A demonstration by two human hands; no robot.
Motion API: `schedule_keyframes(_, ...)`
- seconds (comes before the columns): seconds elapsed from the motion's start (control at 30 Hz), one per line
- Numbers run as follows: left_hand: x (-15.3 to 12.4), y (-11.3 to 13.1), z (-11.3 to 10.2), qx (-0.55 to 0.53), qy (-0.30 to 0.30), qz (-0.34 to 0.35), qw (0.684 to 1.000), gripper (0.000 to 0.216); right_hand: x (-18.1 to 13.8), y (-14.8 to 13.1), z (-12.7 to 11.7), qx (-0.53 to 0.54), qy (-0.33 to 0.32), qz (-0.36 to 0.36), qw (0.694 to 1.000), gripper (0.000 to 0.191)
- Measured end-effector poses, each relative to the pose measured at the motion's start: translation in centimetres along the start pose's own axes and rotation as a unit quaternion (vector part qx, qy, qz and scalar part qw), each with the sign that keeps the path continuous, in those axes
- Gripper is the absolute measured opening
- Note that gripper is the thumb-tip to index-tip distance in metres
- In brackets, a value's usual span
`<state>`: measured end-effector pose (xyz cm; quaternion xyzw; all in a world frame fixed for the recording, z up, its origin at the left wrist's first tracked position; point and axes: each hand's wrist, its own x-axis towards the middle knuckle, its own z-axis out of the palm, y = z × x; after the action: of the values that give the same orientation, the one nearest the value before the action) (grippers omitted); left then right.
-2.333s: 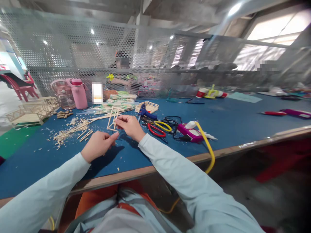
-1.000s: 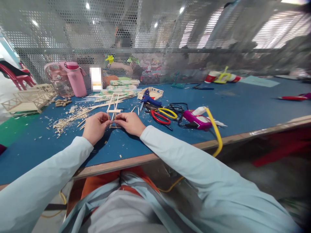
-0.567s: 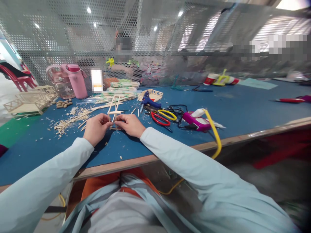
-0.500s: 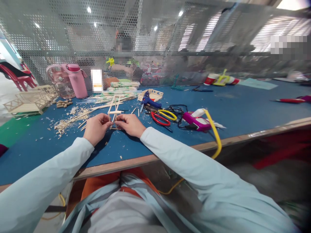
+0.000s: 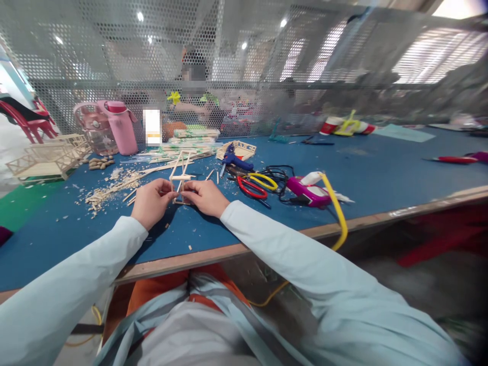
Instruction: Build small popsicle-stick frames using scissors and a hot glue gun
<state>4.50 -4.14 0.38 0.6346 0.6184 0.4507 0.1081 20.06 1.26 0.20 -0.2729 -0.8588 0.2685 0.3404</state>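
Possibly the slim wooden frame (image 5: pixel 180 178) could skew or split at a joint if the left hand (image 5: pixel 152 201) and right hand (image 5: pixel 206 197) squeeze unevenly, since both pinch its lower uprights between thumb and fingers. It stands on end toward the near edge of the bench (image 5: pixel 381 173); whether its foot touches down I can't tell. About two seconds ago, the right hand held it tilted, the left just below.

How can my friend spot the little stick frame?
Look at the blue table, where the left hand and right hand nearly meet. They pinch the little stick frame. Unlike the messy wood scraps on its left, it has open, see-through sides.
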Motion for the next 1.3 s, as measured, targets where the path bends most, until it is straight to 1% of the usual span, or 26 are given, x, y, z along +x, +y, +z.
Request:
schedule_keyframes(0.17,0.04,-0.1,0.03,-0.002,0.002,0.001,1.0,0.014,-0.14,-0.02,0.01,-0.033,0.002,-0.022,0.999,0.014)
schedule_keyframes(0.5,-0.04,0.18,-0.1,-0.001,-0.006,-0.008,1.0,0.014,-0.24,-0.23,-0.03,-0.037,0.005,-0.012,0.999,0.015)
schedule_keyframes(0.7,0.03,0.1,-0.1,-0.014,-0.011,-0.01,1.0,0.013,-0.28,-0.26,0.01,-0.033,0.013,-0.012,0.999,0.014)
schedule_keyframes(0.97,0.03,-0.09,-0.01,-0.002,-0.011,-0.006,1.0,0.013,-0.3,-0.26,0.08,-0.033,0.016,-0.004,0.999,0.015)
schedule_keyframes(1.1,-0.04,0.07,-0.2,-0.037,-0.018,0.009,0.999,0.019,-0.29,-0.24,0.14,-0.025,0.018,0.003,1.0,0.014)
schedule_keyframes(1.23,0.08,0.23,-0.58,-0.081,0.044,0.026,0.995,0.03,-0.32,-0.28,0.2,-0.015,0.02,0.011,1.0,0.014)
schedule_keyframes(1.27,0.14,0.21,-0.61,-0.1,0.046,0.023,0.994,0.03,-0.33,-0.27,0.21,-0.015,0.02,0.013,1.0,0.013)
schedule_keyframes(1.3,0.18,0.18,-0.6,-0.121,0.032,0.019,0.992,0.029,-0.34,-0.26,0.21,-0.017,0.021,0.015,1.0,0.013)
